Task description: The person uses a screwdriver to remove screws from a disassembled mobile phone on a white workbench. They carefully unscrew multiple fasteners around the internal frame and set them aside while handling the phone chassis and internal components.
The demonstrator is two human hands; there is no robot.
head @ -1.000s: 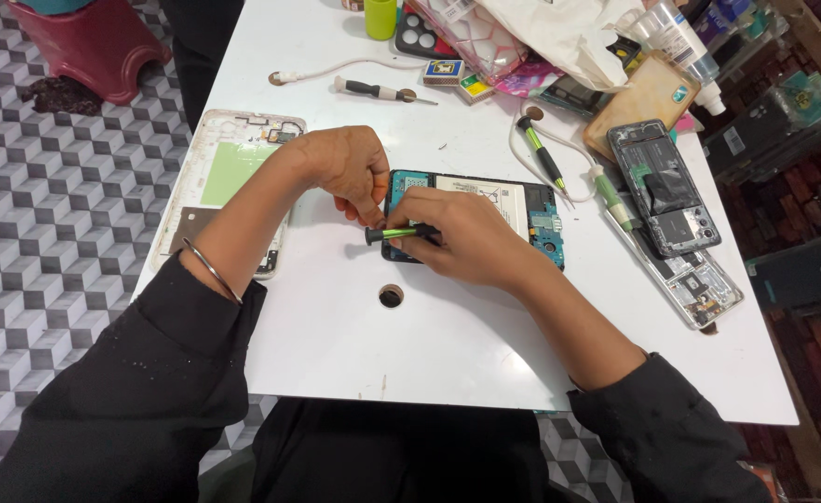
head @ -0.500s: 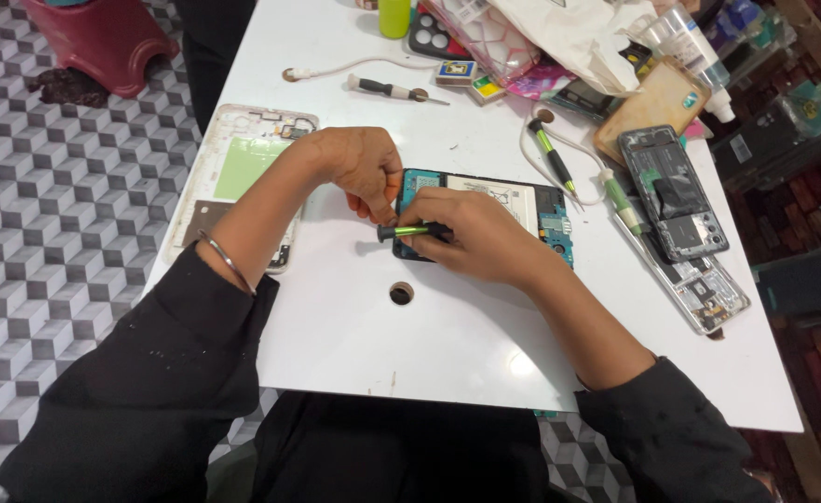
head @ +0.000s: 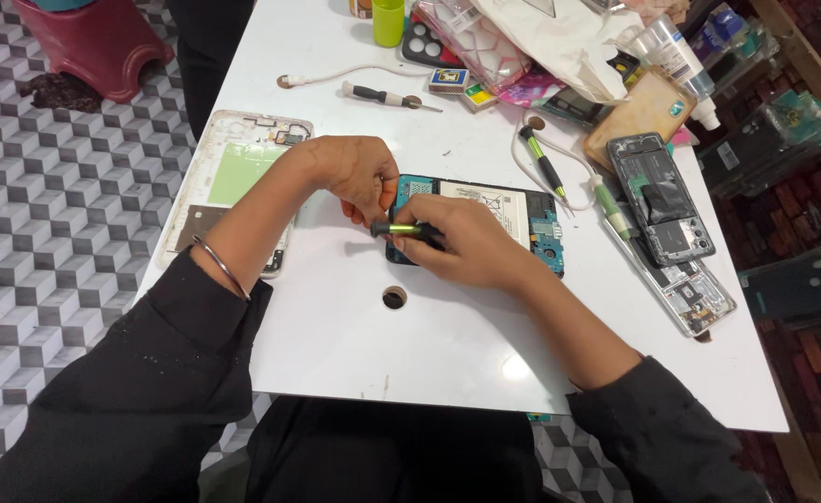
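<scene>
Working right over the opened phone (head: pixel 485 224) now, which lies flat near the middle of the white table (head: pixel 336 373) with its circuit board and battery showing. The right hand (head: pixel 471 244) is closed around a small screwdriver (head: pixel 401 228) with a green band, held nearly level, its black end pointing toward the left hand (head: pixel 359 177). That left hand is curled, fingertips pinched close at the phone's left edge; whether they grip a screw or just steady the frame, I cannot tell. To do this well, I'd judge the phone needs pressing flat so it cannot skate, and the tool wants a light, square seat in the screw head before any turn, since a slip could scar the board. A spare screwdriver (head: pixel 387 95), two green-tipped tools (head: pixel 545 160) and another stripped phone (head: pixel 662 200) lie further out, with a white back cover (head: pixel 243 172) to the left. Against half a second ago, hands and phone sit the same; only the camera has drifted a touch.
</scene>
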